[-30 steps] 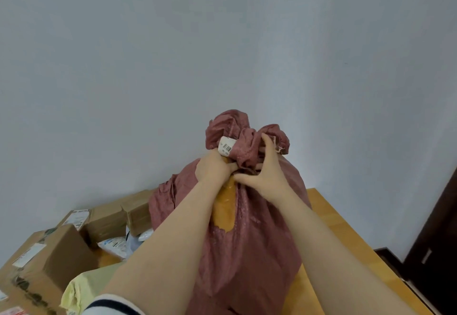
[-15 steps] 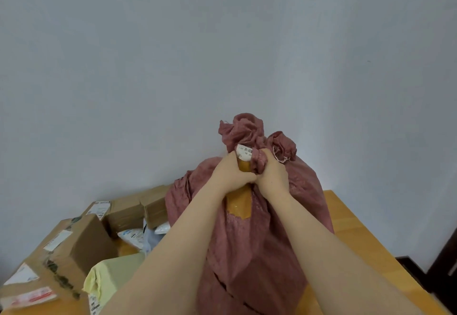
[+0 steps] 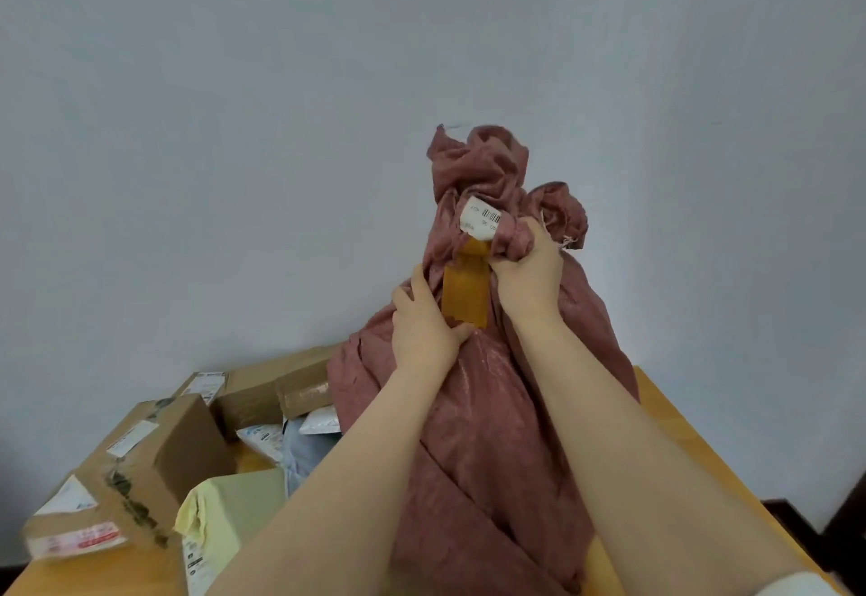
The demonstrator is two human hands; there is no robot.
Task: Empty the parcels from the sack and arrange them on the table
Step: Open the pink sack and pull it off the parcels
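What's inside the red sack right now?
Nothing visible inside: the sack is bunched shut at the neck, gripped by the right hand. Only a yellow-brown strip shows there; contents are covered by the fabric.

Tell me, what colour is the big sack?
Dusty reddish-pink sack, seen from the head camera.

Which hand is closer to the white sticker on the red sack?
Right. The right hand grips the sack at its neck, just beside the white sticker; the left hand rests lower, by the yellow tape.
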